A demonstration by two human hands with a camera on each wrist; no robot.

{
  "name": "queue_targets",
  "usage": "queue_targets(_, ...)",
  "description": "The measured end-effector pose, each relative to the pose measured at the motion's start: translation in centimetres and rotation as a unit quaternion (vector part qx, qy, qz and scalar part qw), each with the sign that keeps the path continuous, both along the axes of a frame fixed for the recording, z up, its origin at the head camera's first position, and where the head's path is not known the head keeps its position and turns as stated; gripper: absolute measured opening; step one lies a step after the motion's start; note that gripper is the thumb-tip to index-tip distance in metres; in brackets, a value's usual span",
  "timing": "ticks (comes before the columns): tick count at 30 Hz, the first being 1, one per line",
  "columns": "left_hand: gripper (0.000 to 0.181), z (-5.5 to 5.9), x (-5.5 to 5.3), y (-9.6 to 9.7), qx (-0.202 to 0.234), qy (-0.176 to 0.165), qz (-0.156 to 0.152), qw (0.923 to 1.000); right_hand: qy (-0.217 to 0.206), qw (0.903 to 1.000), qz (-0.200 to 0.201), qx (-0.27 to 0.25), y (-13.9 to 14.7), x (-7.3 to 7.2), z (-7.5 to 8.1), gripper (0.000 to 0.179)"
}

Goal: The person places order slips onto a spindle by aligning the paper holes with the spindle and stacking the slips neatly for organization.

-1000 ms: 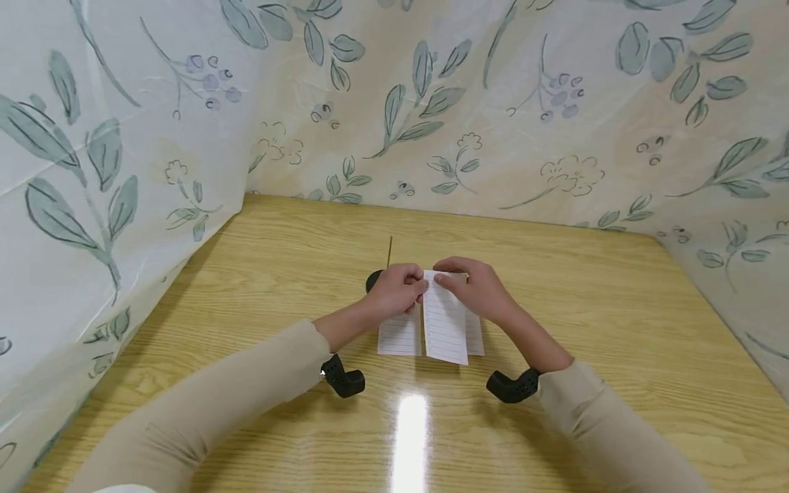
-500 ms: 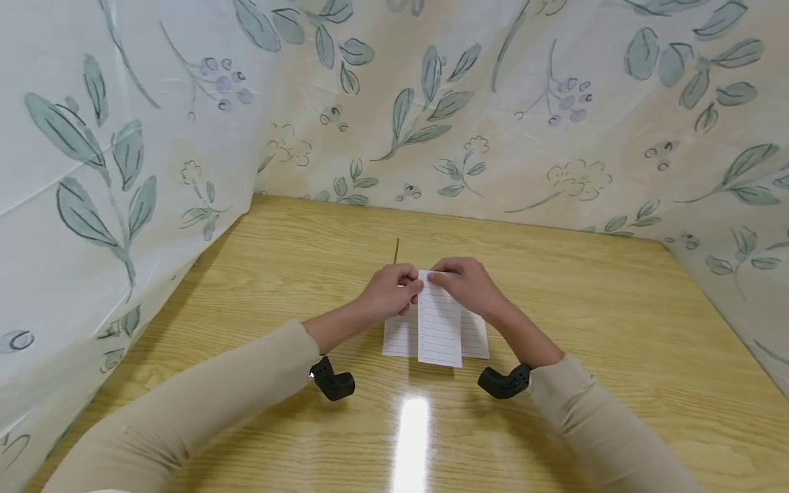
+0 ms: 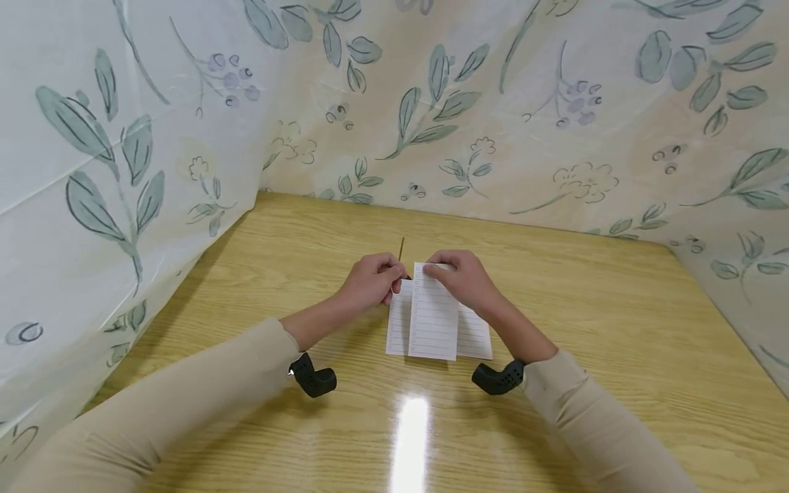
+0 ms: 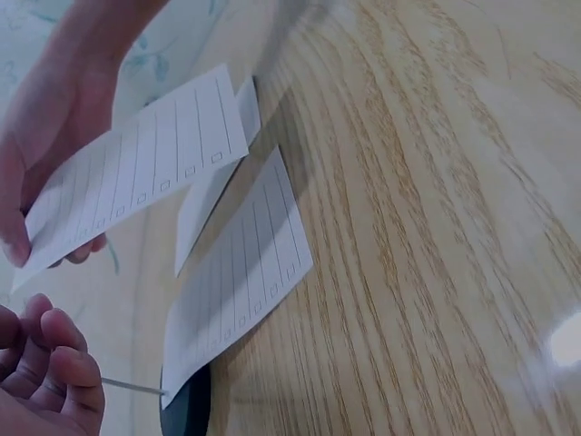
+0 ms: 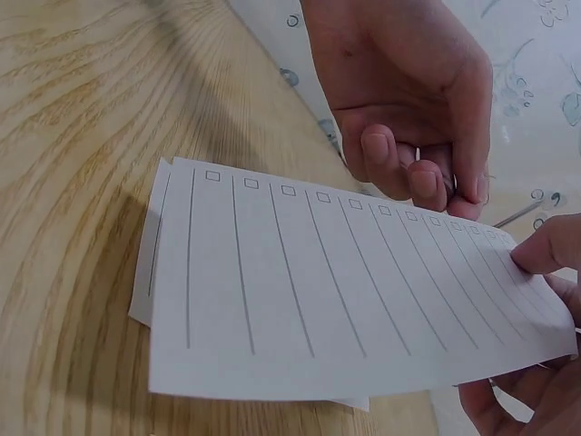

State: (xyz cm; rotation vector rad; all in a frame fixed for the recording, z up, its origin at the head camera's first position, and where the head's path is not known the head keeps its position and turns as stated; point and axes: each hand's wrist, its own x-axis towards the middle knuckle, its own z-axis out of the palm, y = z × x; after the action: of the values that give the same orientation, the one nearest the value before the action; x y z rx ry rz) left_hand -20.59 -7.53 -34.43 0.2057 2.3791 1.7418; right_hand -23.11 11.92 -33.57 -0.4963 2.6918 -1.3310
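Observation:
My right hand (image 3: 462,281) pinches a lined checklist slip (image 3: 433,315) by its top end and holds it raised over the table. In the left wrist view a thin upright spike (image 4: 132,386) rises from a round black base (image 4: 189,407). A second checklist slip (image 4: 241,272) overlaps that base, and the spike meets its top end. My left hand (image 3: 370,281) hovers beside the spike, fingers loosely curled, with nothing seen in them. In the right wrist view its thumb and fingertips are close behind the held slip's edge. Another lined slip (image 3: 476,334) lies to the right, partly covered.
The wood-grain table (image 3: 616,356) spreads around the slips. A floral curtain (image 3: 431,103) closes off the back and both sides. Black wrist cameras (image 3: 313,376) sit at both sleeves.
My left hand has moved left, off the edge of the held slip. My right hand has shifted slightly left and up with the slip, and more of the slip at left shows.

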Motion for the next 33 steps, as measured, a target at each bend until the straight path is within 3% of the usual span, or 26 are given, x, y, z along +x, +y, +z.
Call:
queue_targets(8,0.021,0.7,-0.2,-1.1,-0.017,0.035,0.01,0.9992,0.001,0.9999,-0.004,-0.013,-0.8,-0.2,0.4,0.021)
queue_targets(17,0.023,2.2,-0.3,-1.5,-0.02,0.043,0.017,0.9987,0.011,0.9992,-0.018,-0.035,-2.0,-0.3,1.2,0.023)
queue_targets(33,0.016,3.1,-1.0,-1.4,-0.03,0.056,0.013,0.9979,0.05,0.9952,-0.046,-0.071,-3.5,-0.6,1.6,0.021)
